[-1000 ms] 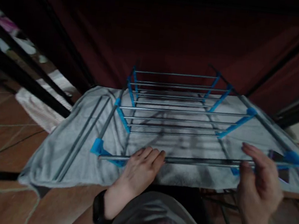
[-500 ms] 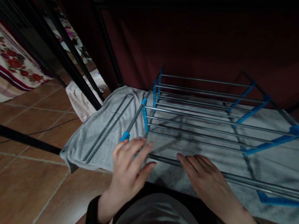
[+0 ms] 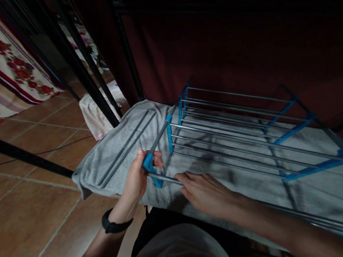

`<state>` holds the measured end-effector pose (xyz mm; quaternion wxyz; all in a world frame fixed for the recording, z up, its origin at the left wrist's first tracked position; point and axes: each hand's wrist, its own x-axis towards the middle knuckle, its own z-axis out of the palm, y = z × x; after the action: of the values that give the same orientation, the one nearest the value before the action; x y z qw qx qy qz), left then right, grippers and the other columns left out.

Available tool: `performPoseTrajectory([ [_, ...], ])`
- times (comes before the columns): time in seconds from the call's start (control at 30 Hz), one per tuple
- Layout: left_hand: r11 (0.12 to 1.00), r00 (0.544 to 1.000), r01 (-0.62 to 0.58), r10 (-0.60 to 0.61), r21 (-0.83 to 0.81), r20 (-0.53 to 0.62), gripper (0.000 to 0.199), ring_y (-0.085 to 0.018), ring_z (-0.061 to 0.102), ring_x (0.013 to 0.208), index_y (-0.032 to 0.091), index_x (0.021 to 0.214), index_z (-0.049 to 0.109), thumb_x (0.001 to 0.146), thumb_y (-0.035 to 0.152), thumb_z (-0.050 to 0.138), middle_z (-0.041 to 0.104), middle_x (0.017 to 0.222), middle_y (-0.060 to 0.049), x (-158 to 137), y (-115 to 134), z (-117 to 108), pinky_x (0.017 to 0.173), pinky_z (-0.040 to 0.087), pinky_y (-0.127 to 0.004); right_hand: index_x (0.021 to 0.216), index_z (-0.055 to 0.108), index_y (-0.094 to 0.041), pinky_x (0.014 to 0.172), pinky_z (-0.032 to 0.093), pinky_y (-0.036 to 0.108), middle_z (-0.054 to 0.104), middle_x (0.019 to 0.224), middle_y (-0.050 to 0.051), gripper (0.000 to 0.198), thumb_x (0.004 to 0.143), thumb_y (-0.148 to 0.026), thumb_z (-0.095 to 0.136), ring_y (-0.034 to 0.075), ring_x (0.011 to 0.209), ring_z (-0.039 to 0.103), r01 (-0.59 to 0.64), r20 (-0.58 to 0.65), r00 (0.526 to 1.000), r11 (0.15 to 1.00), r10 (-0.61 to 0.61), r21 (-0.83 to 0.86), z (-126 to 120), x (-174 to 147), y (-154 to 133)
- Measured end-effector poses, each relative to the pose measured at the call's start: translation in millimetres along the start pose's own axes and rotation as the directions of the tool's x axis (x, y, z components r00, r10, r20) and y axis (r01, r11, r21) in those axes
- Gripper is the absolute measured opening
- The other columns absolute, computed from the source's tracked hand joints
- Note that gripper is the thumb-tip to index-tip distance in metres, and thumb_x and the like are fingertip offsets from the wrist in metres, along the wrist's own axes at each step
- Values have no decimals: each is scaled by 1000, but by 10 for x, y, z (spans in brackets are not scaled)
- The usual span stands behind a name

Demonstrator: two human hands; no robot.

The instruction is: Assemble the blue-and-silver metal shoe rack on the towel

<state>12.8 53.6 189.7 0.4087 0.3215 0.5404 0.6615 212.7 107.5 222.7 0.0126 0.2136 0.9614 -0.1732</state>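
A drying rack (image 3: pixel 238 141) with grey metal rods and blue plastic brackets lies across a grey cloth. My left hand (image 3: pixel 139 173) is wrapped round the blue corner bracket (image 3: pixel 153 167) at the rack's near left end, with the thumb on the outer side and fingertips showing beyond it. To its right, my right hand (image 3: pixel 203 190) closes over the near metal rod (image 3: pixel 168 179), whose left end meets that bracket. The palm hides part of the rod.
Two loose grey rods (image 3: pixel 128 148) lie side by side on the grey cloth (image 3: pixel 106 154) at the left. Black metal posts (image 3: pixel 73 64) rise at the left over a tiled floor (image 3: pixel 33 207). A dark red curtain (image 3: pixel 230 56) hangs behind the rack.
My left hand has moved from above the corner to grip the blue bracket from the left. My right hand has shifted left along the near rod and closed on it.
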Motion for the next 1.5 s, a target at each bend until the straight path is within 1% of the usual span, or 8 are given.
performPoseTrajectory([
  [0.17,1000,999,-20,20,-1,28,48,-15,48,56,16,88,66,92,60,47,56,60,0,67,-25,-28,59,38,-28,119,58,-18,77,45,30,69,113,10,25,99,-25,44,22,98,67,-13,61,998,984,2,179,-69,307,-94],
  [0.3,996,994,-11,1,90,109,40,-15,48,57,15,88,67,88,53,56,59,64,-2,123,22,-112,58,37,-29,118,55,-17,69,42,29,70,108,10,25,101,-23,38,21,92,68,23,102,994,980,-44,198,-87,367,-134],
  [0.5,992,982,7,-31,130,185,31,-15,47,55,15,86,66,87,45,54,57,61,-2,166,106,-162,57,35,-29,114,52,-17,57,33,27,71,94,6,22,103,-27,36,17,76,67,44,94,994,986,-60,162,-122,330,-147],
  [0.7,998,991,-33,25,57,134,29,-15,42,49,16,79,64,83,42,52,51,53,0,186,33,-95,53,33,-29,114,50,-18,50,25,27,70,85,4,18,104,-26,37,15,63,63,78,77,993,985,-90,152,-101,333,-131],
  [0.9,999,997,-39,41,-29,70,28,-12,38,45,16,75,65,79,40,53,51,54,0,212,-33,-91,46,27,-27,117,49,-20,57,32,26,71,88,6,22,105,-31,35,18,71,66,-27,131,991,992,10,126,-210,294,-38],
  [1.13,997,995,-78,77,10,59,29,-12,39,47,16,76,65,82,40,51,50,55,1,187,-40,-74,50,32,-27,116,50,-19,56,31,26,72,89,7,21,105,-29,36,19,74,69,-46,145,989,991,28,123,-219,271,-30],
  [1.27,996,996,-71,67,60,66,28,-13,43,49,16,78,65,83,41,53,54,60,-1,179,-53,-113,48,33,-27,114,51,-18,56,33,27,72,93,7,19,104,-28,38,20,77,70,-28,108,994,993,16,111,-221,267,-26],
  [1.5,998,999,-8,6,-65,-34,37,-14,48,58,16,77,64,82,51,51,54,63,-2,163,-88,-26,47,35,-23,113,53,-19,58,38,29,73,98,7,20,104,-27,37,22,80,71,-21,26,999,999,19,44,-144,306,-34],
])
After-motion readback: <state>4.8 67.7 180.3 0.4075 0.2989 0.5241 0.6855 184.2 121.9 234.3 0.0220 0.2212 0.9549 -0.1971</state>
